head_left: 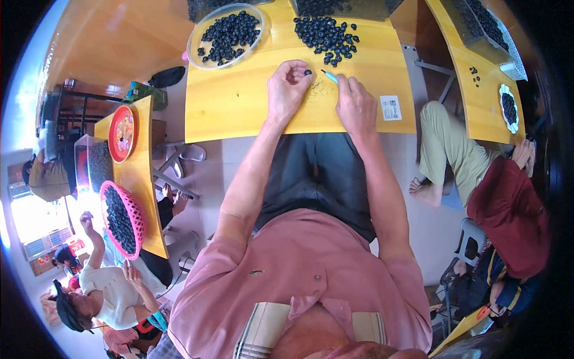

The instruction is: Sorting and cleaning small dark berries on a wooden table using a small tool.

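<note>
My left hand (284, 90) is above the yellow table (233, 113), pinching one small dark round bead (308, 72) between thumb and fingertips. Closed around a slim tool with a light blue handle (330, 76) is my right hand (356, 103). The tool's thin dark tip points left toward the bead, with a small gap between them. Fine dark crumbs (318, 90) lie scattered on the table below. Beyond my hands is a loose pile of dark beads (326, 37). A clear round tub (190, 46) at the far left of the table holds many more.
A white printed card (390, 107) lies right of my right hand. Clear bins (353, 7) of dark beads line the far edge. Side tables hold a pink basket (141, 221), a red tray (115, 152) and a white dish (507, 124). Other people sit at both sides.
</note>
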The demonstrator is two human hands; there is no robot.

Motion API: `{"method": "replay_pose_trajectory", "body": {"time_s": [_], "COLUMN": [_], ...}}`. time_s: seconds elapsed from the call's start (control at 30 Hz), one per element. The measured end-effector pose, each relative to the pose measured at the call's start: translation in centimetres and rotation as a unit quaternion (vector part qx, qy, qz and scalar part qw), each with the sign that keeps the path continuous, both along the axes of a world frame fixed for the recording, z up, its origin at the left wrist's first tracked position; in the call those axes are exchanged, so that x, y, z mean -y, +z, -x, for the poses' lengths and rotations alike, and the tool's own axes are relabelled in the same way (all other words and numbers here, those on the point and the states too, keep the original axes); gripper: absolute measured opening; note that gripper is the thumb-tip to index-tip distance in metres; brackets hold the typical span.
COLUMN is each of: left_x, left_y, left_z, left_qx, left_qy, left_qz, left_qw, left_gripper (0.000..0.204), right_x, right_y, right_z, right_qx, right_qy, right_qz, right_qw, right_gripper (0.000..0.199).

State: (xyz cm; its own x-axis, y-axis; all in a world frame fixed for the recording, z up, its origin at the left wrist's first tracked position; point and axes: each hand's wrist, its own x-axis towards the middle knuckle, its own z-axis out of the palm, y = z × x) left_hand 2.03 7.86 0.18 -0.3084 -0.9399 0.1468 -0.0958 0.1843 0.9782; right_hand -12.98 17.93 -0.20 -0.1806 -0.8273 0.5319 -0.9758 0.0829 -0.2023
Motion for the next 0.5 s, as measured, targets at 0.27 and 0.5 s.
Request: {"method": "replay_pose_trajectory", "body": {"time_s": [0.27, 0.5], "left_x": [-0.45, -0.56], "left_y": [-0.49, -0.09], "left_z": [0.05, 0.0], "left_qx": [0.018, 0.005], "left_qy": [-0.013, -0.034], "left_qz": [0.017, 0.011], "left_qw": [1.0, 0.999], "left_gripper": [0.03, 0.031], "right_x": [-0.28, -0.23], "right_y": [0.04, 0.05], "right_z": [-0.18, -0.25], "right_qx": [-0.007, -0.014], "right_qy": [0.066, 0.067], "right_qz": [0.047, 0.028], "right_qw": [0.997, 0.997], "right_gripper": [0.032, 0.027]}}
